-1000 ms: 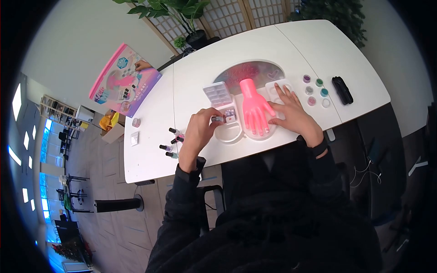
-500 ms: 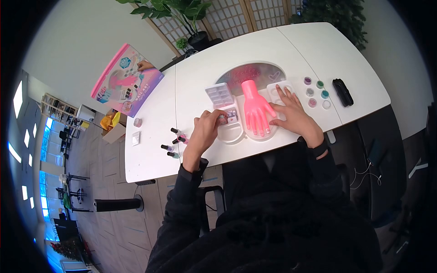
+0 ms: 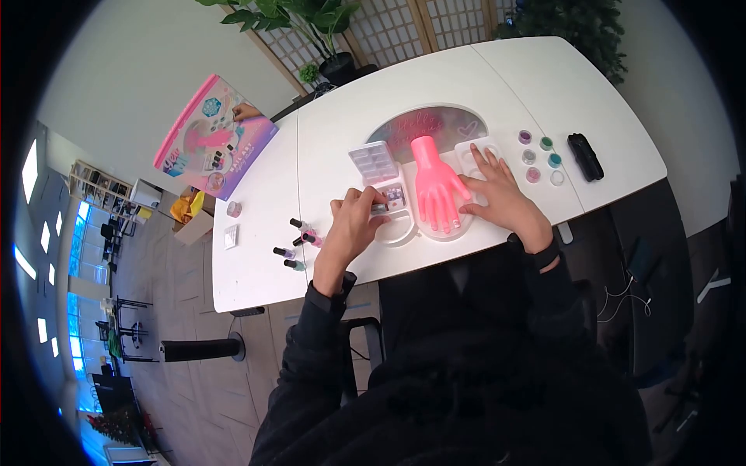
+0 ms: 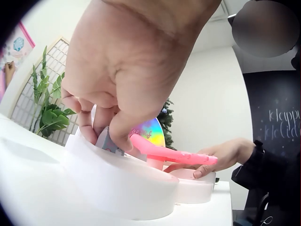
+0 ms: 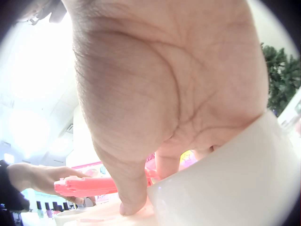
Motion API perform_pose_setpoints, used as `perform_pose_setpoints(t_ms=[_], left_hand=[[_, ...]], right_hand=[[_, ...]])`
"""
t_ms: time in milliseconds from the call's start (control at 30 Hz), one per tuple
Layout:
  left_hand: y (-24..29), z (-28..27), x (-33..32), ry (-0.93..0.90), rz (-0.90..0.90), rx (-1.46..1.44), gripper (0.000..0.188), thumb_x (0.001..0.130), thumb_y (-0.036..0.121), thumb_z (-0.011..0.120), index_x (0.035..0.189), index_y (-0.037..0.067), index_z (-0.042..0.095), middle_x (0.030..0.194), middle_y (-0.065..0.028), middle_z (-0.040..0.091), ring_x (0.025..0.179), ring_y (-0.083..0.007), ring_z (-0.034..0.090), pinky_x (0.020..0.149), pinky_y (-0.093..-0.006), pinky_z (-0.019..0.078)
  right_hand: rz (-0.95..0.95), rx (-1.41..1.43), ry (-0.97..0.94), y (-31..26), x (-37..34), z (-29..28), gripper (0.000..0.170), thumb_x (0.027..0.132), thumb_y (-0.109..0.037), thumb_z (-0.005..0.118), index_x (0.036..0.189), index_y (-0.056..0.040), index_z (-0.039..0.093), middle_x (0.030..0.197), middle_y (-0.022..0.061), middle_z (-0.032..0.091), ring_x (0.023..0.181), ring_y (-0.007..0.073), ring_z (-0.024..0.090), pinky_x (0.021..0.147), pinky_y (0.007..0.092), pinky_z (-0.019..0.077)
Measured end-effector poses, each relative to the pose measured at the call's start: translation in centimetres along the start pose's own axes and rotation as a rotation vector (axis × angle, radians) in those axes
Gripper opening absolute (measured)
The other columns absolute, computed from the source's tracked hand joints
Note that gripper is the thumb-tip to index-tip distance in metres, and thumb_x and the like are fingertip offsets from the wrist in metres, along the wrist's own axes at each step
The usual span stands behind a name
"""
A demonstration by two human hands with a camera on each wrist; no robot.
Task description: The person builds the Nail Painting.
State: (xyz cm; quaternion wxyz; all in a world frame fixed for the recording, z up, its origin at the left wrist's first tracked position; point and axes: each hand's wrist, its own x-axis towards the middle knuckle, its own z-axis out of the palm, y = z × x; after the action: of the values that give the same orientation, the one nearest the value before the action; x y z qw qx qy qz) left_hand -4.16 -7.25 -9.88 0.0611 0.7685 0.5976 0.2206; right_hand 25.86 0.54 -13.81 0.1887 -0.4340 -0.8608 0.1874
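Note:
In the head view, a pink model hand (image 3: 437, 186) stands palm down on a white nail-salon tray base (image 3: 401, 240). My left hand (image 3: 351, 224) is over the tray's left compartment, which holds small patterned items (image 3: 395, 197). Between its thumb and fingers, the left wrist view shows a small grey pointed piece (image 4: 109, 141) at the tray wall; the fingers partly hide it. My right hand (image 3: 497, 190) lies with straight fingers across the right side of the tray, thumb beside the model hand. A clear-lidded compartment case (image 3: 374, 162) stands raised behind my left hand.
Several nail polish bottles (image 3: 295, 262) lie left of my left wrist. Small glitter pots (image 3: 529, 156) and a black case (image 3: 584, 157) are on the right. A pink toy box (image 3: 214, 140), a small round pot (image 3: 234, 208) and a white packet (image 3: 231, 236) sit at the left.
My left hand has lowered the small grey piece into the left compartment, and its thumb has moved away toward me. My right hand has stayed in place.

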Motion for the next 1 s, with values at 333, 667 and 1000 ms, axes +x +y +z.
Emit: perform_pose_setpoints(t_ms=[333,667,1000], left_hand=[[-0.6,0.5,0.6,0.055,0.063,-0.093,0.022,0.080,-0.007,0.068,0.100,0.002,0.068,0.102,-0.0137,0.068,0.095,-0.0340,0.063,0.083,-0.0450,0.0472],[0.4,0.4,-0.1,0.177,0.037,0.232,0.010,0.080,0.005,0.075,0.090,0.009,0.077,0.097,-0.0013,0.067,0.101,-0.0223,0.058,0.087,-0.0450,0.0343],[-0.3,0.4,0.7,0.045,0.048,0.167,0.017,0.082,0.004,0.074,0.098,0.009,0.079,0.098,-0.0020,0.066,0.100,-0.0235,0.057,0.087,-0.0428,0.0332]], right_hand=[[0.027,0.005,-0.052,-0.5,0.0,-0.8,0.061,0.084,-0.040,0.079,0.140,-0.0193,0.063,0.170,0.0185,0.011,0.156,0.0422,0.008,0.125,0.0517,0.0105],[0.005,0.031,-0.026,-0.2,0.0,-0.5,0.059,0.085,-0.040,0.078,0.139,-0.0192,0.063,0.170,0.0183,0.011,0.156,0.0419,0.008,0.125,0.0516,0.0106],[0.011,-0.030,-0.028,0.2,0.2,0.0,0.059,0.083,-0.042,0.079,0.136,-0.0240,0.065,0.168,0.0212,0.015,0.155,0.0437,0.012,0.125,0.0514,0.0121]])
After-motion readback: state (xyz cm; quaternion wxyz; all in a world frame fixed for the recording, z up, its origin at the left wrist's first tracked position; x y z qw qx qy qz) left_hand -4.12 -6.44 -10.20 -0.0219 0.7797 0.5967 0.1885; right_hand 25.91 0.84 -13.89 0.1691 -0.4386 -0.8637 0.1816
